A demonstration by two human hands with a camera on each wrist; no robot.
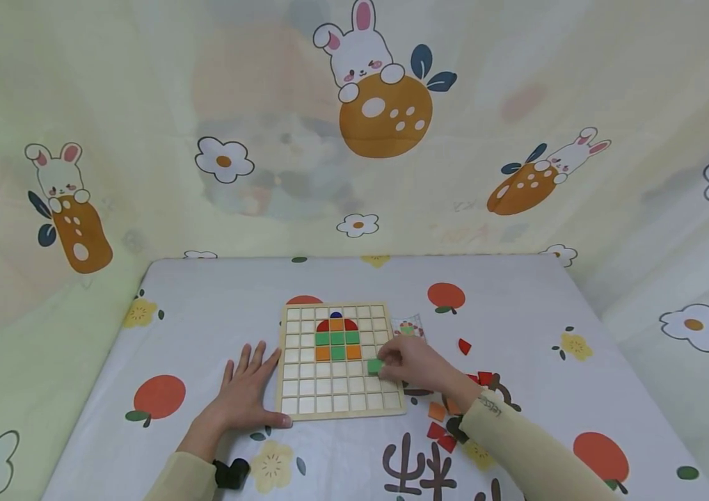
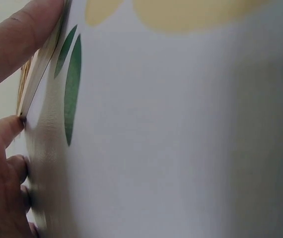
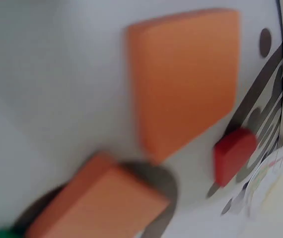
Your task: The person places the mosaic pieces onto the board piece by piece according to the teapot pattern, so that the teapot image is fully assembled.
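A wooden grid board (image 1: pixel 341 417) lies flat on the table. My left hand (image 1: pixel 244 393) spreads its straight fingers along the board's left side, its thumb (image 2: pixel 17 37) at the near left corner. Over the right part of the grid, my right hand (image 1: pixel 419 363) pinches a green square tile (image 1: pixel 373 367) between thumb and fingers. In the upper middle of the grid sits a pattern: a blue piece (image 1: pixel 336 315) on top, red rounded pieces (image 1: pixel 351 325) beside an orange tile (image 1: pixel 337 325), then green tiles (image 1: pixel 323 338) and orange tiles (image 1: pixel 323 353).
A picture card (image 1: pixel 415 324) lies at the board's right edge, partly behind the right hand. Loose orange tiles (image 3: pixel 188 79) and red pieces (image 3: pixel 235 154) are scattered near the right forearm. One red piece (image 1: pixel 465 346) lies farther back. A printed cloth covers the table (image 1: pixel 204 299).
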